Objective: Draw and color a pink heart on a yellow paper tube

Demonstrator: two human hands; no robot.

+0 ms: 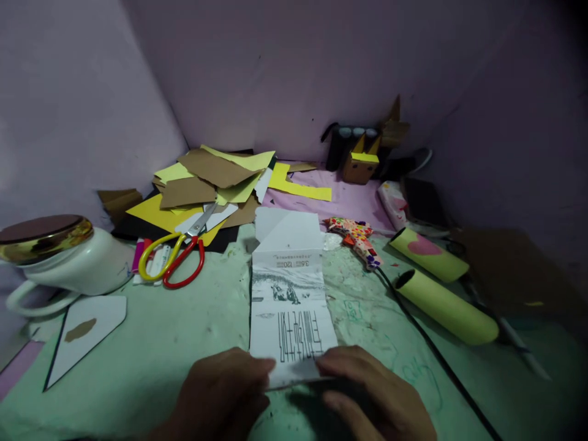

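A long, creased strip of white printed card [287,288] lies on the table, with black lettering, a grey landscape picture and a blank flap at its far end. My left hand [225,389] grips the left corner of its near edge, fingertips on top. At the right corner, my right hand [379,389] has its fingers bent over the same edge, its thumb below and nearer to me. The undersides of both hands are in shadow. Left of the card lie scissors [184,245] with one yellow and one red handle. To its right is a colourful patterned glue gun-like object [358,236] with a black cord.
Brown, yellow and black paper sheets [211,171] are piled at the back left. A white mug [78,260] with a gold-rimmed lid stands at left, near a cut white piece [85,327]. Yellow-green tubes [448,309] lie at right. A small cardboard animal box [361,168] sits behind.
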